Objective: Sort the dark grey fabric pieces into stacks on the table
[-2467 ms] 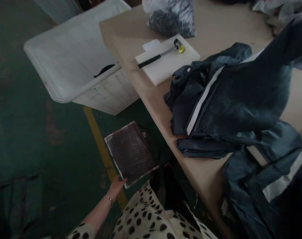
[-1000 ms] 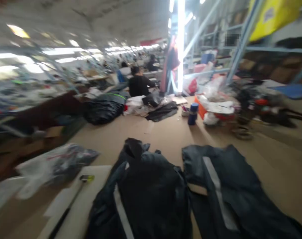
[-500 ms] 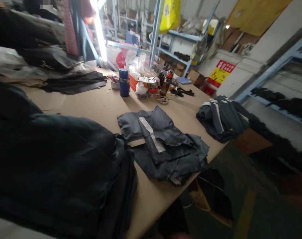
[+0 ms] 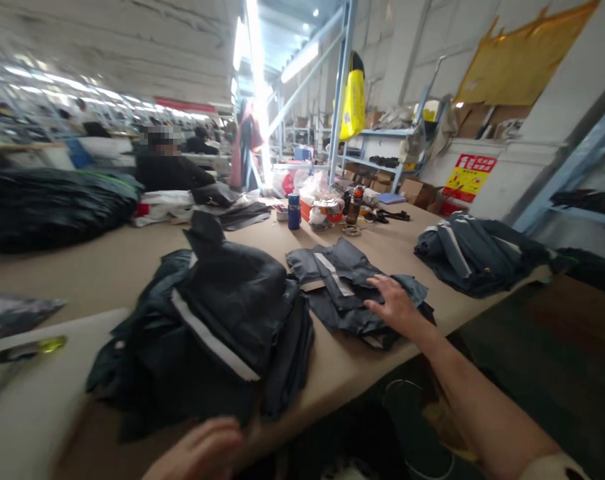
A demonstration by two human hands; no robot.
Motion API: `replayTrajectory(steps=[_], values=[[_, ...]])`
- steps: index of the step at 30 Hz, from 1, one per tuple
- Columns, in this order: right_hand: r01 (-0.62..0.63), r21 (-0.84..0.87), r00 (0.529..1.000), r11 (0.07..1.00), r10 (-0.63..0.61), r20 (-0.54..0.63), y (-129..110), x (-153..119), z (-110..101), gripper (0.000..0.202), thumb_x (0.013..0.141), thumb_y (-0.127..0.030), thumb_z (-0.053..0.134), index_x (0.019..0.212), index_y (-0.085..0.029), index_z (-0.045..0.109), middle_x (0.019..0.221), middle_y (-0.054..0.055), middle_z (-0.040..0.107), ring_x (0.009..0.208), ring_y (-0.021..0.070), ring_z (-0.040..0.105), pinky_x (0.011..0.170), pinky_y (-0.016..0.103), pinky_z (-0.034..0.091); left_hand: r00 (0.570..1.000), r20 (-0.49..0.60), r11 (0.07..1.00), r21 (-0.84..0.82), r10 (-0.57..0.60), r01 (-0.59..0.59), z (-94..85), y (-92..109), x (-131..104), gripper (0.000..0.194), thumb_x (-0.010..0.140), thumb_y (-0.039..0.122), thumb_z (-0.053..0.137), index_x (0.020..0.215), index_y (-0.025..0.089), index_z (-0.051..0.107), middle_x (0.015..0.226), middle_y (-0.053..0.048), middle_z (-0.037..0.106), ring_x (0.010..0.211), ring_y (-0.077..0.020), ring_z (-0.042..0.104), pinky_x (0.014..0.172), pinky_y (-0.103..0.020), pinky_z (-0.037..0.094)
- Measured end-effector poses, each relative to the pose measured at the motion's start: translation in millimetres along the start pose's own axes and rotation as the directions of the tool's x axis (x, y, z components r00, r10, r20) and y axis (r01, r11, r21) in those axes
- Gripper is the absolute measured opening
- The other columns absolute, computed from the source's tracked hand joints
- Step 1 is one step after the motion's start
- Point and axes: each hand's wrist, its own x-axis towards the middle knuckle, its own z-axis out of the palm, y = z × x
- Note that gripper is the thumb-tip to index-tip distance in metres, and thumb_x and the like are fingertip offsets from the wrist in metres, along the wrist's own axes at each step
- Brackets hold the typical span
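**Hands at the dark garments**

Left hand (image 4: 202,453) is hovering blurred at the near edge of the surface (image 4: 107,267), fingers loosely spread and holding nothing, just before the tall garment pile (image 4: 217,327); right hand (image 4: 395,307) is lying flat and open, palm down, on the smaller folded garment (image 4: 342,287) with the grey stripe, gripping nothing; a white board (image 4: 27,400) with a hammer (image 4: 22,350) is sitting to the left; farther right another garment heap (image 4: 475,253) is resting near the corner; beyond, a blue flask (image 4: 294,211) and clutter are standing; a person (image 4: 167,167) is sitting at the far side.
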Motion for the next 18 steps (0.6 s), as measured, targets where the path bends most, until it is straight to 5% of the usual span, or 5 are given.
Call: replayTrajectory(steps=[3, 5, 10, 14, 18], values=[[-0.2, -0.046, 0.979, 0.979, 0.201, 0.029, 30.5, 31.3, 16.4, 0.075, 0.086, -0.053, 0.056, 0.143, -0.009, 0.037, 0.145, 0.018, 0.037, 0.135, 0.0312, 0.033, 0.114, 0.043, 0.024, 0.993, 0.029, 0.985, 0.124, 0.115, -0.117, -36.1, 7.5, 29.2, 0.039, 0.087, 0.043, 0.046, 0.117, 0.028, 0.065, 0.138, -0.002, 0.051, 0.135, -0.0246, 0.037, 0.115, -0.037, 0.03], [-0.334, -0.035, 0.941, 0.942, 0.336, 0.032, 48.2, 42.3, 28.4, 0.083, 0.084, -0.062, 0.053, 0.146, -0.011, 0.032, 0.146, 0.021, 0.034, 0.134, 0.0395, 0.032, 0.11, 0.054, 0.026, 0.993, 0.063, 0.963, 0.244, 0.102, -0.114, -40.6, 23.4, 54.0, 0.05, 0.082, 0.039, 0.056, 0.128, 0.023, 0.058, 0.147, -0.004, 0.041, 0.141, -0.0284, 0.025, 0.118, -0.043, 0.022], [-0.606, -0.016, 0.792, 0.795, 0.605, 0.088, 78.9, 27.1, 68.6, 0.088, 0.082, -0.069, 0.044, 0.147, -0.013, 0.03, 0.142, 0.024, 0.037, 0.123, 0.0476, 0.041, 0.097, 0.061, 0.035, 0.947, 0.3, 0.946, 0.26, 0.111, -0.193, 19.0, 62.2, 83.4, 0.078, 0.07, 0.068, 0.061, 0.138, 0.036, 0.046, 0.155, -0.003, 0.029, 0.143, -0.0411, 0.014, 0.115, -0.061, 0.002], [-0.618, -0.002, 0.785, 0.786, 0.618, 0.029, 97.4, 9.2, 111.6, 0.087, 0.079, -0.072, 0.035, 0.148, -0.018, 0.028, 0.143, 0.016, 0.039, 0.125, 0.0422, 0.041, 0.1, 0.056, 0.034, 0.957, 0.29, 0.963, 0.252, 0.02, -0.096, 63.2, 66.3, 83.7, 0.088, 0.064, 0.076, 0.06, 0.141, 0.039, 0.04, 0.155, -0.009, 0.026, 0.141, -0.0464, 0.011, 0.108, -0.067, -0.011], [-0.63, 0.011, 0.776, 0.776, 0.63, -0.011, 121.6, 17.1, 146.0, 0.095, 0.069, -0.079, 0.03, 0.145, -0.021, 0.034, 0.14, 0.017, 0.041, 0.122, 0.0434, 0.043, 0.097, 0.058, 0.035, 0.922, 0.381, 0.973, 0.229, -0.065, -0.026, 72.4, 56.0, 93.8, 0.082, 0.068, 0.076, 0.055, 0.141, 0.043, 0.037, 0.156, -0.006, 0.02, 0.141, -0.0465, 0.009, 0.109, -0.068, -0.007]])
